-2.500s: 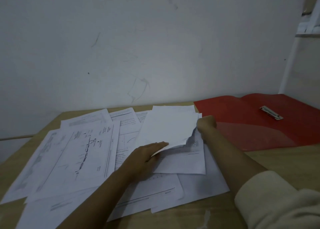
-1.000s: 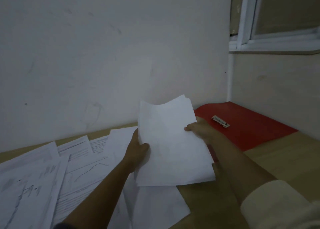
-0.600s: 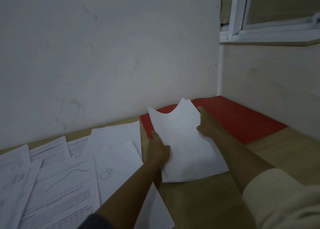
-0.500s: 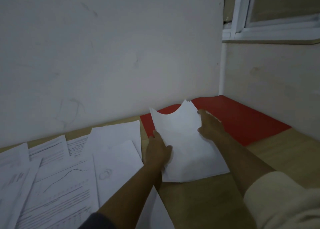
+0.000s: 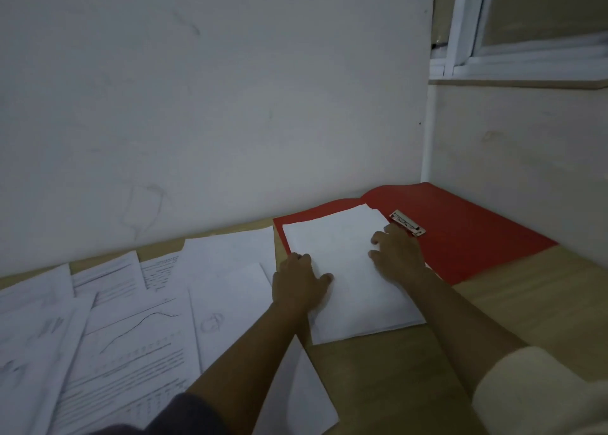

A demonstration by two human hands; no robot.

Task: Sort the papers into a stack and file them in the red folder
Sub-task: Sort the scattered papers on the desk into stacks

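Observation:
A thin stack of white papers (image 5: pixel 348 270) lies flat on the left half of the open red folder (image 5: pixel 467 230), its near end reaching past the folder onto the table. My left hand (image 5: pixel 301 281) presses on the stack's left edge, fingers spread. My right hand (image 5: pixel 396 250) rests flat on the stack's right side, next to the folder's metal clip (image 5: pixel 407 222). Neither hand grips anything.
Several loose printed sheets (image 5: pixel 131 329) lie spread over the wooden table (image 5: pixel 526 303) to the left. A white wall stands right behind the table, and a side wall with a window frame (image 5: pixel 460 40) closes the right corner.
The stack, held up in both hands a second ago, has been lowered flat onto the folder. Both hands now lie on top of it, and the metal clip is uncovered.

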